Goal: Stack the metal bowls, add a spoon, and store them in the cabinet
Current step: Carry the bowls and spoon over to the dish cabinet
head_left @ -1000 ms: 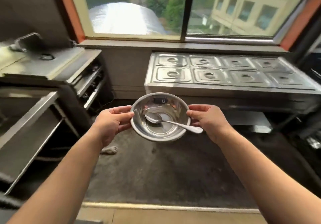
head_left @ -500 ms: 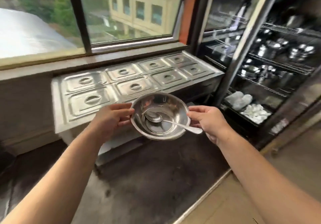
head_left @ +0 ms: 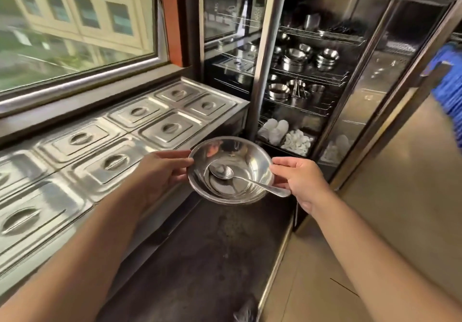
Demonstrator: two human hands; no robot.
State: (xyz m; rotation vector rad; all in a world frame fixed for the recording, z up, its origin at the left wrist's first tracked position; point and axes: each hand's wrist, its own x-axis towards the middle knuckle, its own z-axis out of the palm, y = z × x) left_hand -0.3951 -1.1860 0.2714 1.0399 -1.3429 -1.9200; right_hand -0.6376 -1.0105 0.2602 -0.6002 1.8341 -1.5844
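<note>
Stacking and spoon placement appear complete: the round stainless-steel bowl stack (head_left: 231, 170) carries the metal spoon (head_left: 240, 175). Left hand (head_left: 162, 171) and right hand (head_left: 300, 179) fingers are clamped on opposite rims, held in mid-air. Remaining: storage in the open steel cabinet (head_left: 300, 71) ahead.

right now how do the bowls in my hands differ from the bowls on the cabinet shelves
The held bowls are carried in the air between the left hand and right hand, in front of the cabinet; the shelf bowls rest on wire racks inside it. The held bowls have a spoon lying in them; no spoon shows in that shelf stack. Both are shiny metal and nested.
</note>
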